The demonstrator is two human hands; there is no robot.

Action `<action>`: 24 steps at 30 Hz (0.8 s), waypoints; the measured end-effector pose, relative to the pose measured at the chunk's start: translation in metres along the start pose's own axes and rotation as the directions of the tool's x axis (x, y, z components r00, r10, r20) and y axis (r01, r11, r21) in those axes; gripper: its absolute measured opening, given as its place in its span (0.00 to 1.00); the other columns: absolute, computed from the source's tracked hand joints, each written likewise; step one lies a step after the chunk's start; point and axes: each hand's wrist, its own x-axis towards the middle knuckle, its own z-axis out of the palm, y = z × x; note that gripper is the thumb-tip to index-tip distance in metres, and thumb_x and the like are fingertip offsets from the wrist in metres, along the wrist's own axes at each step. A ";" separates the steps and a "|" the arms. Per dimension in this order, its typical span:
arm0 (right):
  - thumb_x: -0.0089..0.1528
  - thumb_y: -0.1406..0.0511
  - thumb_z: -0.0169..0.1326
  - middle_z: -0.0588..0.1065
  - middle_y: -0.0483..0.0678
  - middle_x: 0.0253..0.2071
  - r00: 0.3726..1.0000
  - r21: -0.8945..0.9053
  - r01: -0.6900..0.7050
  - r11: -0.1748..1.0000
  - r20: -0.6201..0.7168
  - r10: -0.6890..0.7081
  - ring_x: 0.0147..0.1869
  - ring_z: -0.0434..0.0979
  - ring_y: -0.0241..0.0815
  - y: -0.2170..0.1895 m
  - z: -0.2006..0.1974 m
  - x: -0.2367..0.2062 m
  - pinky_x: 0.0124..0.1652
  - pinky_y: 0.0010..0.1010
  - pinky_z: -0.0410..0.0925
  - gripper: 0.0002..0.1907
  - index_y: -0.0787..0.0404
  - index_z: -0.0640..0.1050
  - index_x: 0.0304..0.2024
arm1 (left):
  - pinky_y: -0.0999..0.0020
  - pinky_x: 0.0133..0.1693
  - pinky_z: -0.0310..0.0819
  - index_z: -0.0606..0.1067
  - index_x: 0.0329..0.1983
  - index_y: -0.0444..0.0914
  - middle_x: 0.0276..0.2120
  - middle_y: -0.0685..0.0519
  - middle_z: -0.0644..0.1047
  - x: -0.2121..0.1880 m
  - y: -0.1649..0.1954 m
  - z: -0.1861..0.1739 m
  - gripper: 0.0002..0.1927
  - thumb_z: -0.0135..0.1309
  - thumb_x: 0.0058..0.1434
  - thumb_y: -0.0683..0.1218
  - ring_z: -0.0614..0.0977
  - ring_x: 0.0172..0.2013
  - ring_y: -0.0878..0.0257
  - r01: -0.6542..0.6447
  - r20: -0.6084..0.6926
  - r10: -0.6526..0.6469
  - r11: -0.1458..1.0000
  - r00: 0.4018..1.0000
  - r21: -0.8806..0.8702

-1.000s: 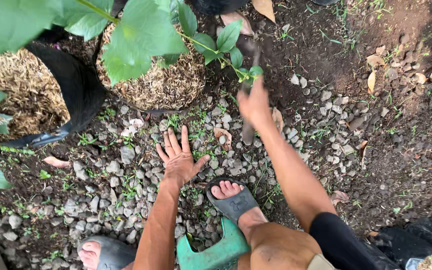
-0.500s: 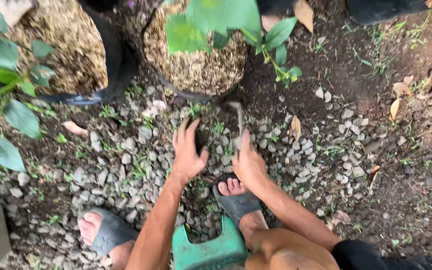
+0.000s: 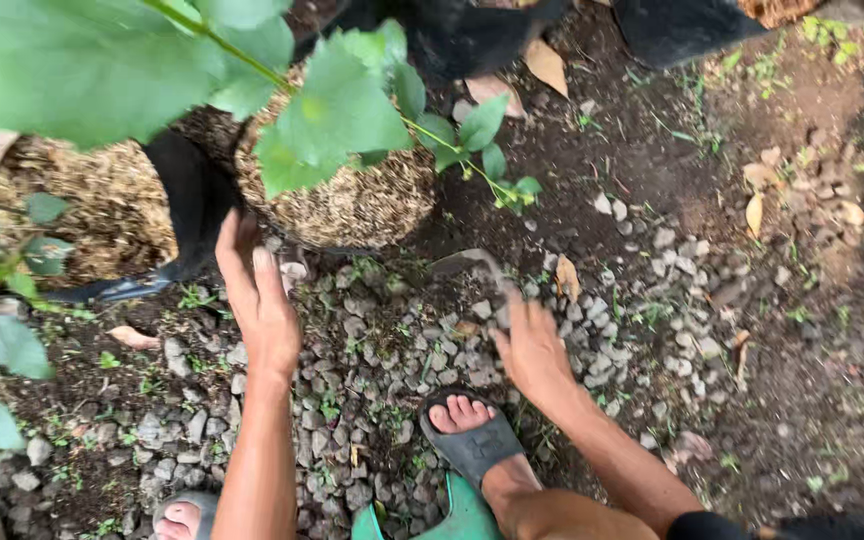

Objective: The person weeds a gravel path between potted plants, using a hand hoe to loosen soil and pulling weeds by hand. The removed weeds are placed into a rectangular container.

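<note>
An outdoor plant nursery or garden plot, seen from above. The ground [image 3: 782, 330] is bare dark soil scattered with grey gravel [image 3: 372, 360], small weeds and dry fallen leaves [image 3: 546, 66]. Young plants grow in black plastic grow bags [image 3: 187, 200], standing directly on the earth. The bag tops are covered with straw-coloured husk mulch [image 3: 362, 205]. Broad green leaves [image 3: 72, 60] on thin stems hang over the bags. More black bags stand along the top edge. A person squats low on the gravel in grey sandals [image 3: 472, 445]. Daylight is soft and even, with no walls, floor or roof in view.
</note>
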 end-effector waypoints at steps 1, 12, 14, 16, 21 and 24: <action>0.62 0.67 0.55 0.73 0.65 0.53 0.979 -0.048 0.113 0.992 -0.167 -0.119 0.49 0.77 0.63 -0.002 -0.005 0.015 0.46 0.48 0.71 0.33 0.64 0.60 0.68 | 0.61 0.70 0.57 0.57 0.77 0.32 0.71 0.38 0.65 0.014 0.012 -0.003 0.28 0.41 0.78 0.49 0.67 0.71 0.53 -0.021 0.019 0.021 1.000 1.000 -0.006; 0.71 0.67 0.45 0.79 0.51 0.39 0.999 0.799 -0.042 0.599 0.046 0.009 0.41 0.84 0.40 -0.097 -0.045 0.159 0.39 0.34 0.79 0.12 0.70 0.76 0.41 | 0.62 0.27 0.71 0.73 0.66 0.32 0.20 0.45 0.75 0.073 0.088 0.017 0.22 0.43 0.70 0.42 0.74 0.21 0.66 -0.032 0.033 0.021 0.925 0.999 0.380; 0.71 0.68 0.44 0.79 0.50 0.38 0.999 0.803 0.044 0.594 -0.044 -0.015 0.41 0.85 0.39 -0.088 -0.045 0.159 0.40 0.32 0.79 0.12 0.71 0.76 0.42 | 0.63 0.26 0.71 0.72 0.66 0.33 0.18 0.46 0.75 0.075 0.083 0.020 0.23 0.42 0.69 0.42 0.75 0.20 0.66 -0.022 0.078 -0.005 0.941 0.997 0.337; 0.71 0.69 0.42 0.79 0.48 0.37 0.996 0.810 0.036 0.585 -0.077 0.045 0.41 0.85 0.40 -0.076 -0.039 0.158 0.42 0.33 0.79 0.12 0.70 0.76 0.43 | 0.61 0.23 0.70 0.71 0.67 0.33 0.18 0.47 0.76 0.081 0.075 0.027 0.23 0.42 0.69 0.42 0.74 0.18 0.65 -0.010 0.126 -0.031 0.950 0.992 0.312; 0.76 0.69 0.42 0.73 0.49 0.41 0.988 0.846 0.143 0.514 -0.089 -0.127 0.45 0.78 0.38 -0.051 -0.030 0.153 0.48 0.35 0.79 0.12 0.74 0.73 0.46 | 0.60 0.35 0.76 0.74 0.64 0.31 0.25 0.39 0.78 0.101 0.049 0.042 0.21 0.45 0.70 0.42 0.82 0.25 0.58 -0.095 0.054 0.081 0.924 0.995 0.371; 0.74 0.67 0.43 0.72 0.48 0.45 0.999 0.779 0.033 0.626 -0.021 -0.028 0.47 0.81 0.42 -0.032 -0.044 0.168 0.47 0.35 0.77 0.13 0.69 0.69 0.57 | 0.56 0.59 0.75 0.71 0.66 0.27 0.54 0.35 0.81 0.104 0.030 0.031 0.15 0.47 0.83 0.42 0.83 0.57 0.47 -0.439 0.058 0.450 0.823 0.891 0.360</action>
